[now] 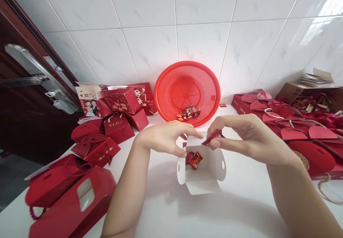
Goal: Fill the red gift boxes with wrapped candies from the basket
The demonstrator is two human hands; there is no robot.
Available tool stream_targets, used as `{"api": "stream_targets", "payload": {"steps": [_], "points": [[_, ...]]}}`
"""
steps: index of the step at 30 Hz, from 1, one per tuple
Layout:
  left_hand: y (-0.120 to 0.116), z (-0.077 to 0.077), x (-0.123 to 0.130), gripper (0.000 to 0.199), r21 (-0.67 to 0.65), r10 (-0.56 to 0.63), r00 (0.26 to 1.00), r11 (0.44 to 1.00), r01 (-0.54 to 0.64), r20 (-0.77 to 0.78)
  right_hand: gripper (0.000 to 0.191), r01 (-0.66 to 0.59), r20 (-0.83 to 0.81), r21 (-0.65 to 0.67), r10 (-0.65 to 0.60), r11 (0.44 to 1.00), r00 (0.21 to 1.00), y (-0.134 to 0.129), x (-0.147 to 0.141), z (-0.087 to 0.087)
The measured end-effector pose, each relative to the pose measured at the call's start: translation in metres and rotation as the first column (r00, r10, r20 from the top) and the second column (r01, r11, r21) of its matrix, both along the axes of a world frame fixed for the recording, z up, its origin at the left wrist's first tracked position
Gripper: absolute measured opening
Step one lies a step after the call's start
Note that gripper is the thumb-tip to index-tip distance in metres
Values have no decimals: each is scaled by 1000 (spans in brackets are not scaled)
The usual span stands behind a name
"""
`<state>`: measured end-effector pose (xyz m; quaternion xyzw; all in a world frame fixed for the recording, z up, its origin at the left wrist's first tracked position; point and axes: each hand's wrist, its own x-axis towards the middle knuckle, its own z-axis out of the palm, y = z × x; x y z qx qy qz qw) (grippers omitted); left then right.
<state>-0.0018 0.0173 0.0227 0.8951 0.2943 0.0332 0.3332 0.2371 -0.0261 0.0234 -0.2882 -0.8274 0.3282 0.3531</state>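
An unfolded gift box (203, 173), white on the inside, stands on the white table with its flaps spread. Red wrapped candies (195, 160) lie in its left part. My right hand (238, 138) pinches a dark red candy packet (213, 139) between thumb and fingers, above the box's far right side. At the box's far left edge is my left hand (170, 136), its fingers apart and bent, with nothing seen in it. Behind the hands, a red plastic basket (163, 88) leans against the wall with a small heap of candies (191, 112) at its bottom.
Red gift boxes (118, 127) are piled along the left side. More red boxes (294, 123) with rope handles crowd the right, beside a cardboard carton (291, 93). A tiled wall (150, 2) closes off the back, and a dark door (21, 99) with a metal handle stands left.
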Motion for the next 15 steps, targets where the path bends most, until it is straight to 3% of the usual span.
{"api": "stream_targets", "payload": {"steps": [4, 9, 11, 15], "points": [[12, -10, -4, 62, -97, 12, 997, 995, -5, 80, 20, -51, -15, -43, 50, 998, 999, 2, 1, 0], [24, -23, 1, 56, -108, 124, 988, 985, -134, -96, 11, -39, 41, -64, 42, 997, 998, 10, -6, -10], [25, -24, 5, 51, -113, 122, 986, 984, -135, -118, 6, -53, 70, -63, 57, 997, 996, 15, -11, -17], [27, -26, 9, 55, -137, 54, 995, 988, -65, -83, 9, 23, 231, 102, -46, 995, 972, 23, -15, -28]]}}
